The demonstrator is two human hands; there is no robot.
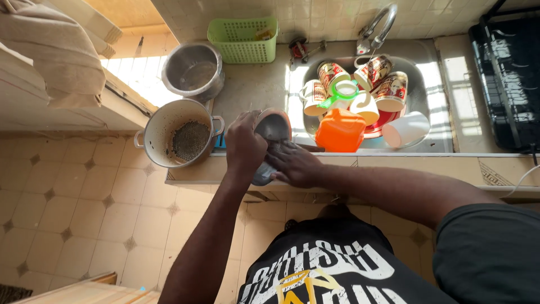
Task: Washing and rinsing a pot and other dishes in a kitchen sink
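I count two pots (179, 134) at the surface's (247, 90) left end, one green basket (243, 39) at its back edge. My left grip (245, 145) clasps one orange-rimmed cup (274, 125) at the front edge; my right grip (293, 163) presses a grey cloth (263, 173) against it.

We cannot tell what grey thing (263, 171) our hands (270, 155) cover at the counter (247, 90) edge just left of the sink (424, 84), whose mugs (388, 90) overlap and hide the basin floor, while the black rack (506, 73) right of the sink is cut off.
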